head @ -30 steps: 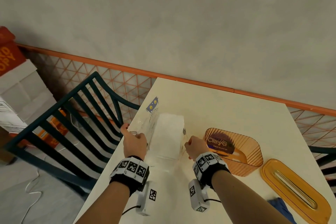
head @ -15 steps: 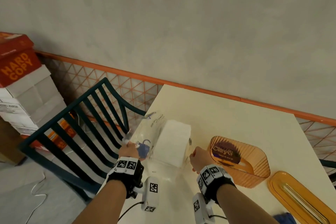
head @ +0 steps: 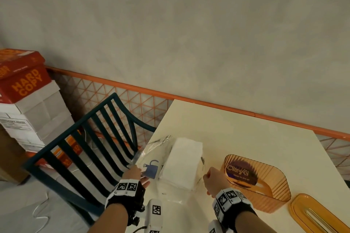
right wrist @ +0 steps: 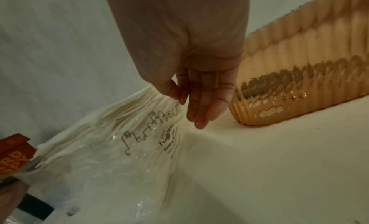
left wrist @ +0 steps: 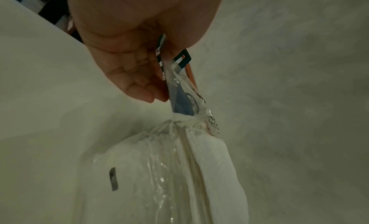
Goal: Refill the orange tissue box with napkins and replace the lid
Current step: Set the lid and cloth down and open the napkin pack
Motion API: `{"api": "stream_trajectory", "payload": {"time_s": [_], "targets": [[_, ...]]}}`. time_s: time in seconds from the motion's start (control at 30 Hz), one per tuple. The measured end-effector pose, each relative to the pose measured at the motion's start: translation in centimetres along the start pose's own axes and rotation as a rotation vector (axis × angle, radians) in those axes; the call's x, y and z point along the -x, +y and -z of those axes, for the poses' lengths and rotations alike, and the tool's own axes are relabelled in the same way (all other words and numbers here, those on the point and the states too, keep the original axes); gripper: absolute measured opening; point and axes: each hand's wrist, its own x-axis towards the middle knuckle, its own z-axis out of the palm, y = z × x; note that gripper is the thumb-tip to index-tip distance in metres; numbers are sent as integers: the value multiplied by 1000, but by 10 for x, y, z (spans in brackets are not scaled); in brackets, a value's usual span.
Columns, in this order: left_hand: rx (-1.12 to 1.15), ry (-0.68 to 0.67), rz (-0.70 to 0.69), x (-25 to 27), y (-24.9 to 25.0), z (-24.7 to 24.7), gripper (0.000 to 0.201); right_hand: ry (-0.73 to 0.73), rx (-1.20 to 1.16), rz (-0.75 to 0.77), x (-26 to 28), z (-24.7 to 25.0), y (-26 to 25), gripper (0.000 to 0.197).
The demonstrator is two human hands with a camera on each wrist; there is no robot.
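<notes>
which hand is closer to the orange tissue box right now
The right hand. It sits just beside the orange tissue box, between it and the napkin pack. The left hand is on the pack's far side, pinching the plastic wrapper.

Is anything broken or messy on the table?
Nothing broken. The napkin pack's clear wrapper is pulled open and crumpled, pinched by the left hand. The orange tissue box stands open, its lid lying beside it.

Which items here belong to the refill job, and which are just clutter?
Job:
- napkin stack
- clear wrapper, pinched by left hand
- orange tissue box
- lid

Clutter:
- chair
- paper cartons
- blue cloth, barely visible
</notes>
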Motion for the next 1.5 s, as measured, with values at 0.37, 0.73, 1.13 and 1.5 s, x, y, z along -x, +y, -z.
{"api": "stream_trajectory", "payload": {"time_s": [0.37,0.73,1.13,1.5], "targets": [[-79,-37,-158,19,5,9,28,-29,-7,-4,5,2,-5,26],[-633,-17,-244,3,89,-21,68,-44,-81,-37,-6,6,-8,18],[-601,-195,-145,-45,100,-52,25,-75,-122,-102,-16,6,-9,15],[-1429,262,-1400,41,69,-69,34,-35,-134,-34,-3,22,-13,22]]}}
